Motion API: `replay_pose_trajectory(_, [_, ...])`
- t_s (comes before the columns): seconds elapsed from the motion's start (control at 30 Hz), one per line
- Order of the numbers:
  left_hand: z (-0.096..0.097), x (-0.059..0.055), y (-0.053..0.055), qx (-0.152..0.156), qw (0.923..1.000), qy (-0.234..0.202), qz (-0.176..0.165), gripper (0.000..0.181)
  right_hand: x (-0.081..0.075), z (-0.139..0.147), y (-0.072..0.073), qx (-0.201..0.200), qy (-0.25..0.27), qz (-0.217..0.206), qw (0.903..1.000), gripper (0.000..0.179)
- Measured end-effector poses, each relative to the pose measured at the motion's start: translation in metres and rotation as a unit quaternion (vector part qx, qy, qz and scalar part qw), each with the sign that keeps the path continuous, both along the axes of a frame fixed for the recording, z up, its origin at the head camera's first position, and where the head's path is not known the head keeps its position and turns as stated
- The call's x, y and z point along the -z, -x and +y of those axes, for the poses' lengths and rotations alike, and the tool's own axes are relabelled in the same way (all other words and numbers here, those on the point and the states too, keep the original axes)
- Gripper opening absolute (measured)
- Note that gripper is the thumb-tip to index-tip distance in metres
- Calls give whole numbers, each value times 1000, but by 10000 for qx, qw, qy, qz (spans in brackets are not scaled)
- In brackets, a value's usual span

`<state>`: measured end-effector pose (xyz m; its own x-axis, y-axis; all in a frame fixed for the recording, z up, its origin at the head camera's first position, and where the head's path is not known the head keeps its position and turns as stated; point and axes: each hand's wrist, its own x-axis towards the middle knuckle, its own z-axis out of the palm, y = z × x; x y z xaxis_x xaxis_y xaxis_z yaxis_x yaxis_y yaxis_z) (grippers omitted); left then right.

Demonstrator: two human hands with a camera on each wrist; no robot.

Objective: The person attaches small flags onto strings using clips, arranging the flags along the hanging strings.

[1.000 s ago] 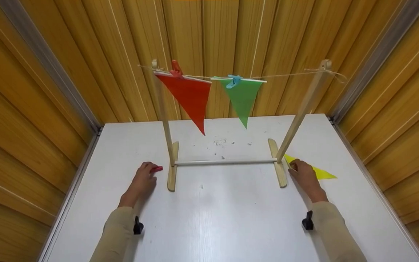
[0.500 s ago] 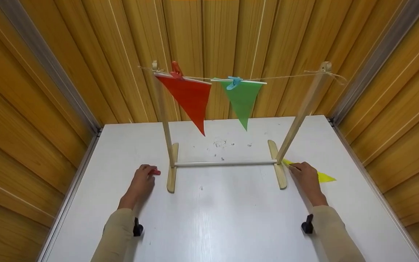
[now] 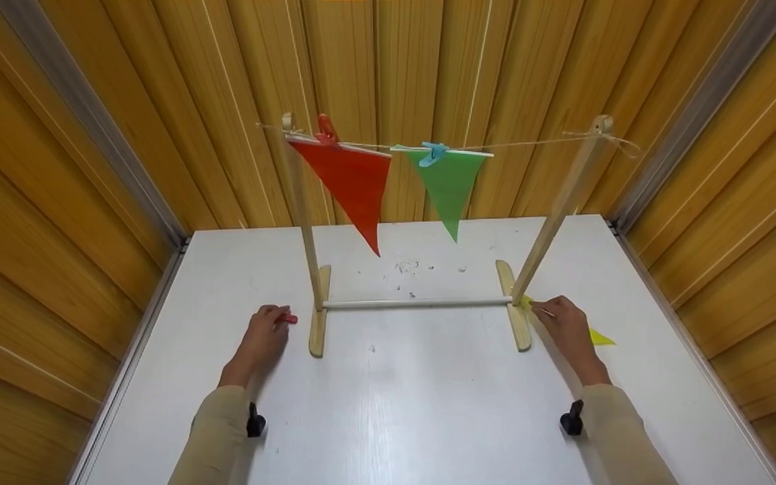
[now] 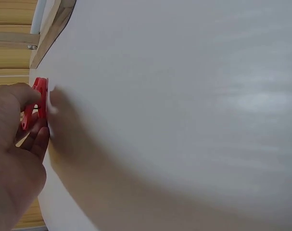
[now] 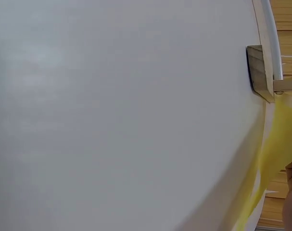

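Two flags up, the third in the fingers

The left hand pinched a loose red peg between thumb and fingers, low by the table, at nine o'clock from the stand's left foot. The right hand seemed to pinch the yellow flag near one edge, at three o'clock from the stand's right foot.

Farther out, at eleven o'clock from the stand's middle, the red flag hung from the string under the upper red peg. Just past twelve, the green flag hung by a blue peg.

By the look of it, two flags were done; the yellow one and its likely peg were left, neither yet on the string.

In the head view the right hand covered the yellow flag's middle, and the right wrist view cut that hand off at three o'clock, so the exact fingertip hold was unclear. Whether the loose red peg touched the table could not be told
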<state>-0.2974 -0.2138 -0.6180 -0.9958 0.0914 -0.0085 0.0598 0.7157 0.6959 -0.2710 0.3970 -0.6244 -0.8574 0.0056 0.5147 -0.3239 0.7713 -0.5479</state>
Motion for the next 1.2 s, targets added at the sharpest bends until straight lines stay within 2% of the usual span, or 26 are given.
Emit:
replay_pose_trajectory(0.1, [-1, 2, 0, -182, 9995, -224, 110, 41, -2, -1, 0, -56, 76, -2, 10000, 15])
replay_pose_trajectory(0.2, [-2, 5, -1, -533, 9973, -493, 105, 39, -4, -1, 1, -66, 136, -61, 9999, 14])
replay_pose_trajectory(0.3, [-4, 8, -3, -821, 9944, -665, 61, 35, -5, 0, 2, -42, 124, -300, 9995, 15])
replay_pose_trajectory(0.37, [-5, 8, -4, -890, 9935, -710, 54, 29, -5, 0, 1, -6, 24, -476, 9989, 16])
replay_pose_trajectory(0.53, [-5, 8, -5, -900, 9938, -654, -9, 17, -6, 2, 0, 66, -184, -642, 9977, 19])
replay_pose_trajectory(0.67, [-3, 7, -5, -856, 9941, -658, -77, 29, -6, 2, 0, 43, -285, -527, 9982, 20])
replay_pose_trajectory(0.8, [-2, 7, -3, -715, 9959, -550, -75, 43, -5, 1, -2, 17, -187, -590, 9981, 22])
replay_pose_trajectory(0.97, [-2, 6, 0, -592, 9973, -423, -9, 37, -4, 0, -3, -59, 48, -841, 9964, 26])
replay_pose_trajectory(1.2, [-1, 5, 5, -604, 9976, -326, -12, 34, -7, -2, -1, -70, -253, -998, 9947, 26])
